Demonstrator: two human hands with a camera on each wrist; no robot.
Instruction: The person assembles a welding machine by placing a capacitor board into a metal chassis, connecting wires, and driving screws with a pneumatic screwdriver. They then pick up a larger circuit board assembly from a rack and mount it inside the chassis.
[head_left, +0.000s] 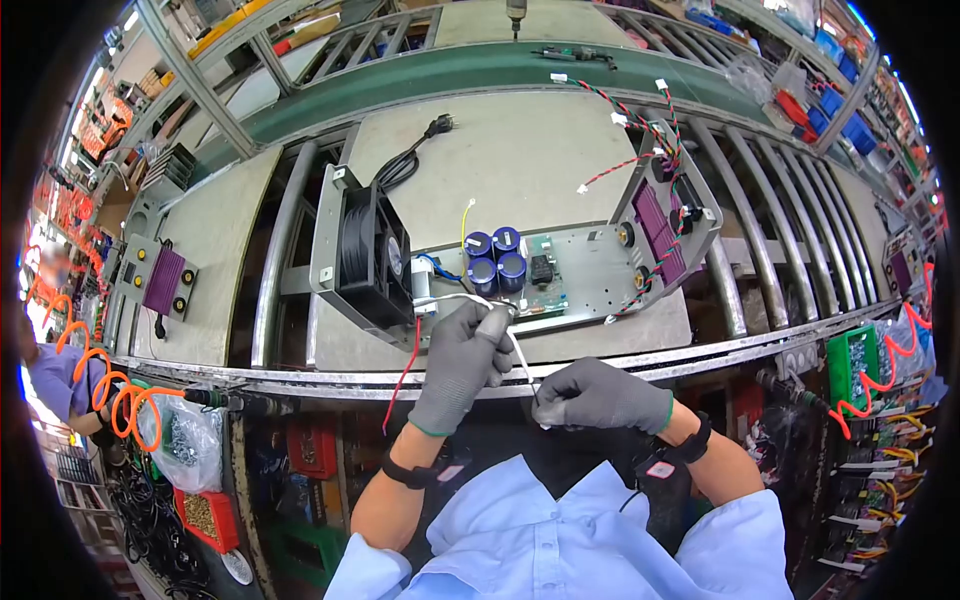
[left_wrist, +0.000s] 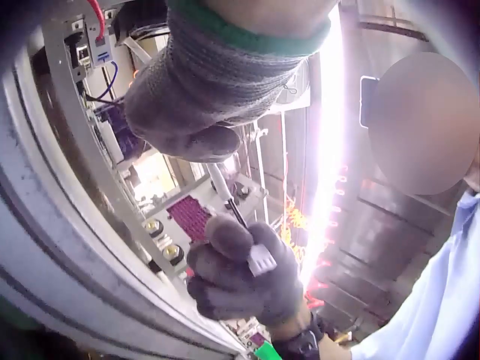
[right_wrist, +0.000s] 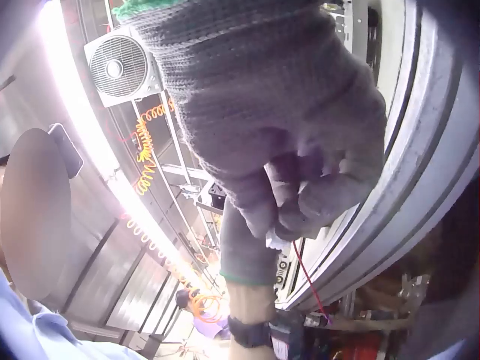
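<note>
My left hand [head_left: 460, 365], in a grey knit glove, grips a white-sleeved cable [head_left: 522, 350] just in front of the metal chassis [head_left: 590, 262]. The cable runs across from the fan side of the chassis. My right hand [head_left: 605, 393], gloved alike, pinches its dark end wires near a small white connector [left_wrist: 262, 260]. In the right wrist view only a bit of that connector [right_wrist: 276, 242] shows below the fingertips. A black fan [head_left: 375, 250], several blue capacitors [head_left: 482, 273] and a green circuit board [head_left: 545, 290] sit in the chassis. A loose red wire [head_left: 403, 380] hangs beside my left hand.
The chassis stands on a pale board [head_left: 500, 140] over a roller conveyor [head_left: 735, 230]. Behind it lies a black plug [head_left: 438, 126], and twisted red-green wires [head_left: 675, 150] rise at its right. A screwdriver [head_left: 516, 15] hangs above. Orange coiled hoses [head_left: 130, 400] dangle at left.
</note>
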